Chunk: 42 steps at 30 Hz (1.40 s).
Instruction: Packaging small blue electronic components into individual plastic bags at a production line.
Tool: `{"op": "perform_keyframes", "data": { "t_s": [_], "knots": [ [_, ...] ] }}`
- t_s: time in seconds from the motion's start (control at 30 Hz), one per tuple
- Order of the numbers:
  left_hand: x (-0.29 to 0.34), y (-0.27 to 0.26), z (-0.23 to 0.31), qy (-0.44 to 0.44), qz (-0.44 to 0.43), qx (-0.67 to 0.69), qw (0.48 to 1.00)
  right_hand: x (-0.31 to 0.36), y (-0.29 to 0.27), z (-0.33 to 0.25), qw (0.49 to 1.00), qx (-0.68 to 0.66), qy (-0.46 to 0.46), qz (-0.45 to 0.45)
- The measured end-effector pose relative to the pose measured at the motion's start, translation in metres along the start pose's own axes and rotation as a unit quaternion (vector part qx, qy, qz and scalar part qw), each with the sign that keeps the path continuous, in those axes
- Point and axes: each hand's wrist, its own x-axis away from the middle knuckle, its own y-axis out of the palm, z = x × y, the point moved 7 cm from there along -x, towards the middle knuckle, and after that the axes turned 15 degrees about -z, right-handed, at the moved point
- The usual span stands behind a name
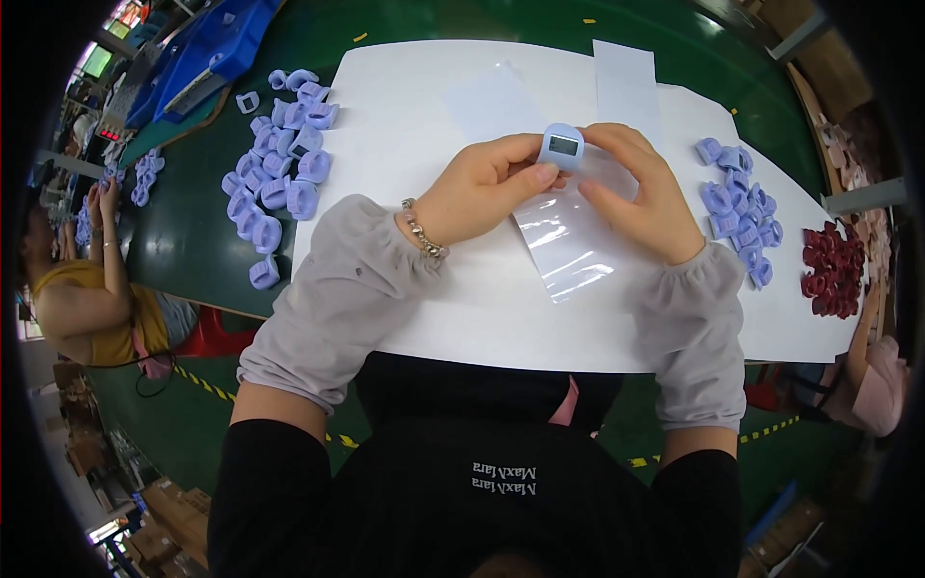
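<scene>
My left hand (487, 183) pinches a small light-blue plastic device (562, 146) with a grey display, its thumb at the lower edge. The display faces up toward me. Beside the device, my right hand (641, 188) curves with thumb and fingers apart; its fingertips come close to the device's right side, and whether they touch it I cannot tell. Under both hands a clear, shiny plastic sheet (568, 255) lies on the white paper (443, 313) covering the table. Grey sleeve covers are on both my forearms.
A pile of light-blue devices (275, 164) lies left, a smaller light-blue pile (742, 207) right. Dark red pieces (833, 270) lie farther right. Another clear sheet (491, 101) and a white sheet (626, 87) lie at the back. A blue tray (212, 58) stands far left. A co-worker (87, 299) sits left.
</scene>
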Motion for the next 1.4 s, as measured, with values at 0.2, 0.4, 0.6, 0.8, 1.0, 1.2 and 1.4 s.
{"op": "perform_keyframes", "data": {
  "t_s": [0.2,0.4,0.6,0.8,1.0,1.2,1.4],
  "knots": [
    [-0.001,0.001,0.000,-0.015,0.000,-0.009,1.000,0.001,0.005,0.001,0.997,0.038,-0.014,-0.059],
    [-0.001,0.000,-0.001,-0.013,-0.005,-0.011,1.000,0.000,0.014,-0.002,0.993,0.082,-0.025,-0.082],
    [-0.003,-0.009,-0.003,0.001,0.037,0.000,0.999,-0.004,0.029,-0.004,0.982,0.158,-0.048,-0.088],
    [0.003,-0.033,0.005,0.005,0.124,-0.049,0.991,-0.007,0.020,0.004,0.997,0.054,0.051,-0.011],
    [0.001,-0.027,0.004,0.007,0.107,-0.070,0.992,0.000,0.010,0.006,0.993,0.001,0.067,0.096],
    [-0.001,-0.028,0.004,0.015,0.113,-0.078,0.990,-0.001,0.006,-0.003,0.990,0.076,0.019,0.116],
    [0.000,-0.027,0.010,-0.008,0.109,-0.150,0.983,0.001,0.008,0.014,0.991,-0.058,0.091,0.072]
  ]
}}
